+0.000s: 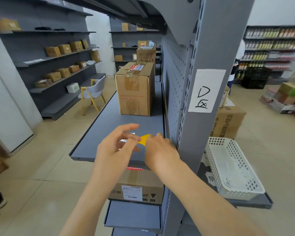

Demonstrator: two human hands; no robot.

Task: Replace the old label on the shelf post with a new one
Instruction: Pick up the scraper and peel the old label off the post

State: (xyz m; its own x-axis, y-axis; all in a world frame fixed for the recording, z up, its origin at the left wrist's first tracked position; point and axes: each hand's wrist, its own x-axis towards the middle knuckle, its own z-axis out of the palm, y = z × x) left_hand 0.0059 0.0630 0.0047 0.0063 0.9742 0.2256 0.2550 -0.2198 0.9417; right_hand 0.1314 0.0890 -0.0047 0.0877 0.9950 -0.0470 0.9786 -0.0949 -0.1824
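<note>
We find old label [206,90] on shelf post [216,48], not yet removed. Both hands over shelf [109,120] near its front right corner. Left hand [117,145] pinches white new label [126,141]; right hand [160,148] pinches yellow backing [144,139]. We judge step: peeling backing. Next move needs full separation, adhesive kept off fingers, then old label stripped.

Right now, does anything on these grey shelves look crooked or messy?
Yes. The white paper label with handwritten marks sits slightly tilted on the grey metal shelf post. Loose paper slips lie scattered beside the white perforated plastic basket on the shelf to the right.
</note>
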